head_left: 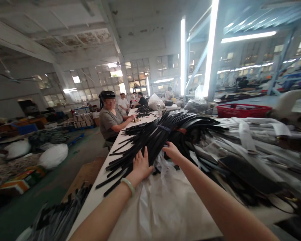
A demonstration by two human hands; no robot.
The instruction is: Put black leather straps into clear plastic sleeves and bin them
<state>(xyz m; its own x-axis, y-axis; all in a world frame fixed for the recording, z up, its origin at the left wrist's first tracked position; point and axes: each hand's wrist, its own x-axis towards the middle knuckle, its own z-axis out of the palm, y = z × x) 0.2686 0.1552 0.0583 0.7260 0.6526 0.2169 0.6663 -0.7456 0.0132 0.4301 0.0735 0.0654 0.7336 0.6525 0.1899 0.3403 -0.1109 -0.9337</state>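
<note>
A large bundle of long, flat black strips [150, 137] lies across the white table, tied round its middle with a dark band [162, 127]. My left hand [141, 165] rests on the near side of the strips, its fingers stretched out and spread. At the bundle's near edge, my right hand [172, 152] has its fingers curled round some of the strips; its fingertips are partly hidden. Crumpled clear plastic [163, 167] lies under and between both hands. The strips' loose ends fan out toward the table's left edge.
White and clear plastic-wrapped pieces [245, 140] are heaped to the right, before a red basket [243, 110]. A co-worker [111, 117] sits at the table's left side. More dark strips [60, 214] stand low at the left. Small black pieces [143, 110] lie farther along the table [126, 129].
</note>
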